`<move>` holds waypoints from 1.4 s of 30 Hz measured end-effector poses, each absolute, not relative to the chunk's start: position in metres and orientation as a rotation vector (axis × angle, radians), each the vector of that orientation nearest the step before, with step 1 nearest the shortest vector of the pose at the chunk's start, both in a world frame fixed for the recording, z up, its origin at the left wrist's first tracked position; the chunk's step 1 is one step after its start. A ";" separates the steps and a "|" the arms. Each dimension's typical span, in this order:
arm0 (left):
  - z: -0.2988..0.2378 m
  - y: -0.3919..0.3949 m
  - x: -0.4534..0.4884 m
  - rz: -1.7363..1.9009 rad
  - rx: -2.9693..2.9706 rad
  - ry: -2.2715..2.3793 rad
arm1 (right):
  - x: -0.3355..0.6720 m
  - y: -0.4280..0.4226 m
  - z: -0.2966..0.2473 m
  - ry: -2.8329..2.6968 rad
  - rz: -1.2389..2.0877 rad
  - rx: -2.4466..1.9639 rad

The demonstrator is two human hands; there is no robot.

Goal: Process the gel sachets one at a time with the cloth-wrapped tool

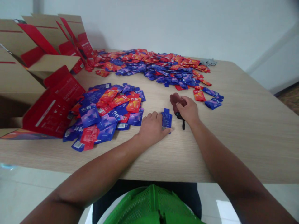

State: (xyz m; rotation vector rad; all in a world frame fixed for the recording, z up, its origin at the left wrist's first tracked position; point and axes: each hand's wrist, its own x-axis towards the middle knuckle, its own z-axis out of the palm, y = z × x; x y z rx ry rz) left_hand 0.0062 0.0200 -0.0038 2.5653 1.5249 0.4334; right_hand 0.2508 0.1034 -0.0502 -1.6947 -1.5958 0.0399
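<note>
My left hand lies palm down on the table, its fingers bent along the left side of a blue sachet. Its thumb reaches across the lower edge of that sachet, which lies flat with its spout pointing away from me. Just to the right, my right hand grips a brown object with a black lower part and a short black end hanging towards me. What kind of object it is cannot be made out. Left of my left hand spreads a loose pile of blue and red-orange sachets.
A long heap of sachets lies along the back of the wooden table. Several stray sachets lie to the right. Open red and brown cardboard boxes crowd the left side. A grey crumpled item sits at the back right.
</note>
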 end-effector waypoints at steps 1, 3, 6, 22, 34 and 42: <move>-0.005 0.022 0.009 0.423 2.539 1.566 | 0.252 0.104 -0.052 -1.577 0.056 -1.683; -0.006 0.026 0.014 0.396 2.481 1.608 | 0.253 0.106 -0.055 -1.549 0.080 -1.664; -0.005 0.035 0.018 0.372 2.372 1.611 | 0.253 0.107 -0.056 -1.526 0.100 -1.646; 0.040 0.092 -0.072 1.047 2.195 1.700 | 0.251 0.106 -0.055 -1.542 0.161 -1.659; 0.019 0.133 -0.138 0.342 2.608 1.951 | 0.248 0.104 -0.051 -1.577 0.178 -1.678; 0.050 0.123 -0.115 0.302 2.502 2.032 | 0.242 0.100 -0.046 -1.685 0.219 -1.668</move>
